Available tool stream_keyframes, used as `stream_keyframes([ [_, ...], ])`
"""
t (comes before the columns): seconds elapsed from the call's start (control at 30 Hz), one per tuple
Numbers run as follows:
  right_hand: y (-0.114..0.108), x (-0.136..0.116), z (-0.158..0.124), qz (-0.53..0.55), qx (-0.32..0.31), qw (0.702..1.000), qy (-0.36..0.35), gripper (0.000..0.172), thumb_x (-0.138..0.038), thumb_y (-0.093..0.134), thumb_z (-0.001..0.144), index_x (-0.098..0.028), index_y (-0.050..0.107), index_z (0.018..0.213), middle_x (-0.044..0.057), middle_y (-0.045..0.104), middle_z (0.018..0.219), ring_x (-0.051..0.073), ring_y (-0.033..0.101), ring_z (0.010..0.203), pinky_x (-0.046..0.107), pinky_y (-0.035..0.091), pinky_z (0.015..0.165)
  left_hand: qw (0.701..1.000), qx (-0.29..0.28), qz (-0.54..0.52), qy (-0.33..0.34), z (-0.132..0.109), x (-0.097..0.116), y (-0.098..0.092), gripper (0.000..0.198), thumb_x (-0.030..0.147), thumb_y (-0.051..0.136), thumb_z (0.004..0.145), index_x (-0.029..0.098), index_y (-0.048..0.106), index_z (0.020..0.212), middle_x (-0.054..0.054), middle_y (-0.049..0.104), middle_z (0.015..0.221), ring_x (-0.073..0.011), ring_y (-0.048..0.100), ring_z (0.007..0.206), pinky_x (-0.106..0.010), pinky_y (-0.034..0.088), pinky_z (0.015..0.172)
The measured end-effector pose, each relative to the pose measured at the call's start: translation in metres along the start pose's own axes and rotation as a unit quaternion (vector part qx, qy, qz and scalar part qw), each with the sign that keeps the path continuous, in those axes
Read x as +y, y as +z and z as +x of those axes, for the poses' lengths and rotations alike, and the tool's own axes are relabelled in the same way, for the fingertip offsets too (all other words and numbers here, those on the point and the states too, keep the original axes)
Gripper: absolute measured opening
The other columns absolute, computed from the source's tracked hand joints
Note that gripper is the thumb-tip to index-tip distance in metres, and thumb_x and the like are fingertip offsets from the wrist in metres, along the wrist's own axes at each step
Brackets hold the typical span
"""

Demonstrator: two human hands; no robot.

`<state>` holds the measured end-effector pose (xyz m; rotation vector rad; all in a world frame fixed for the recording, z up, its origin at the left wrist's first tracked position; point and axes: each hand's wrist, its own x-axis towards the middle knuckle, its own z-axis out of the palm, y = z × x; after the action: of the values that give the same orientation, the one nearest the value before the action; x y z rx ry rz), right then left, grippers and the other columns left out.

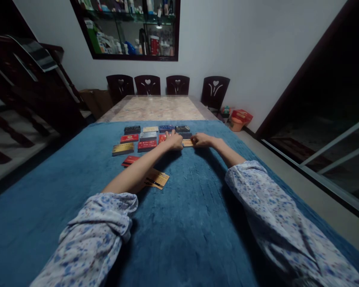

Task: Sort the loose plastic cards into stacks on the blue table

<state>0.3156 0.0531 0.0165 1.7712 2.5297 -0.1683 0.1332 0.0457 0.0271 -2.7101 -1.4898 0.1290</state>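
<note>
Several stacks of cards lie in rows on the blue cloth [179,223]. My left hand [174,140] is over the right part of the rows, its fingers spread above a red stack [162,138]. Beside it, my right hand [201,140] has its fingertips closed at the right edge of an orange-yellow card stack [188,142]. A gold stack [123,149] and a red stack [147,145] sit to the left. Nearer to me, a red card [129,160] and some loose orange-yellow cards [157,179] are partly hidden by my left forearm.
The table's bare marbled top [161,107] extends beyond the cloth. Dark chairs [147,85] stand at its far end. A cardboard box [97,101] is at the left, an orange bin [236,124] on the floor at the right.
</note>
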Motion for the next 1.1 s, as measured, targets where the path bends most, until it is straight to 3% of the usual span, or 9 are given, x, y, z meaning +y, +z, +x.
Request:
stream_keyframes([
  [0.27, 0.008, 0.01, 0.0, 0.005, 0.031, 0.999, -0.021, 0.039, -0.022, 0.065, 0.08, -0.015, 0.073, 0.118, 0.011, 0.075, 0.109, 0.022, 0.066, 0.096, 0.024, 0.046, 0.08, 0.998, 0.054, 0.024, 0.029, -0.016, -0.002, -0.003, 0.036, 0.023, 0.056, 0.084, 0.01, 0.071, 0.114, -0.022, 0.062, 0.131, -0.039, 0.041, 0.134, -0.063, 0.035, 0.107],
  [0.43, 0.014, 0.017, -0.008, 0.019, 0.072, 0.997, -0.035, 0.055, -0.021, 0.068, 0.077, -0.014, 0.065, 0.131, 0.012, 0.074, 0.108, 0.023, 0.064, 0.102, 0.027, 0.047, 0.088, 0.992, 0.115, 0.01, 0.05, -0.034, -0.013, -0.007, 0.034, 0.017, 0.054, 0.084, 0.017, 0.071, 0.114, -0.018, 0.062, 0.131, -0.0361, 0.039, 0.134, -0.058, 0.032, 0.106],
  [0.67, 0.02, 0.019, -0.031, 0.057, 0.17, 0.983, -0.037, 0.041, -0.015, 0.057, 0.078, -0.012, 0.072, 0.116, 0.011, 0.072, 0.105, 0.02, 0.063, 0.092, 0.026, 0.045, 0.083, 0.98, 0.185, -0.043, 0.063, -0.067, -0.032, -0.005, 0.031, 0.013, 0.05, 0.086, 0.02, 0.075, 0.102, -0.015, 0.066, 0.115, -0.0335, 0.042, 0.125, -0.054, 0.028, 0.101],
  [0.8, 0.016, 0.01, -0.04, 0.063, 0.213, 0.974, -0.037, 0.032, -0.017, 0.052, 0.08, -0.012, 0.076, 0.101, 0.009, 0.073, 0.093, 0.018, 0.061, 0.082, 0.026, 0.042, 0.076, 0.975, 0.209, -0.043, 0.066, -0.084, -0.042, -0.001, 0.03, 0.011, 0.049, 0.086, 0.021, 0.076, 0.095, -0.014, 0.067, 0.106, -0.0332, 0.045, 0.122, -0.057, 0.025, 0.101],
  [1.1, 0.004, -0.033, -0.055, 0.053, 0.271, 0.957, -0.084, 0.025, -0.016, 0.05, 0.087, -0.016, 0.074, 0.096, 0.011, 0.071, 0.093, 0.02, 0.058, 0.083, 0.027, 0.039, 0.076, 0.97, 0.233, -0.053, 0.039, -0.13, -0.065, 0.008, 0.028, 0.011, 0.052, 0.086, 0.023, 0.076, 0.093, -0.011, 0.071, 0.108, -0.0325, 0.046, 0.122, -0.056, 0.026, 0.101],
])
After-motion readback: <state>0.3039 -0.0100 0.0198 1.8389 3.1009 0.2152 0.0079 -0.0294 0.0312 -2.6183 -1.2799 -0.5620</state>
